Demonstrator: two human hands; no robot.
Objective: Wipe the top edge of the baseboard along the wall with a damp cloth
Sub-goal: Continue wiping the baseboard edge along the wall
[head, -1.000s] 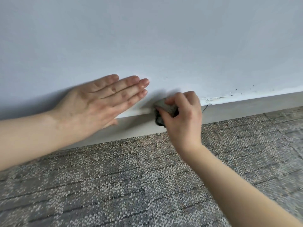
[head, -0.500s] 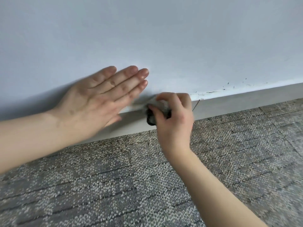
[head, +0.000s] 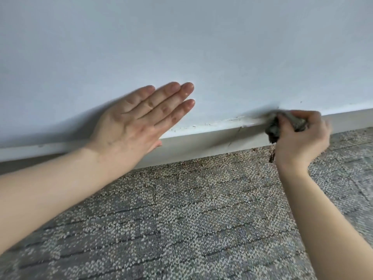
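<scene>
Head view of a person cleaning low along a wall (head: 181,47). The baseboard (head: 201,146), a pale strip rising slightly to the right across the frame, serves as the reference line. The right hand (head: 300,142) grips a bunched grey cloth (head: 273,131), fingers curled round it, and holds the wad against the top edge of the baseboard toward its right end. Bunching the cloth probably gives a firm pad that can be pushed into the narrow ledge where board meets wall. Hand and cloth are blurred, which suggests a stroke in progress, though its direction cannot be told. The left hand (head: 133,126) is flat, fingers straight and together, holding nothing. Its palm appears pressed to the wall just above the baseboard, with the heel crossing the board's face toward the left. It seems placed as a brace for a body leaning low. Between the two hands, dark specks (head: 193,126) dot the top edge, and a thin dark scratch (head: 238,132) crosses the board's face near the cloth, so that stretch appears not yet clean. Below the baseboard, a grey patterned carpet (head: 181,219) runs up to its foot. Brownish crumbs (head: 271,156) lie directly beneath the cloth, likely dirt knocked off the ledge.
</scene>
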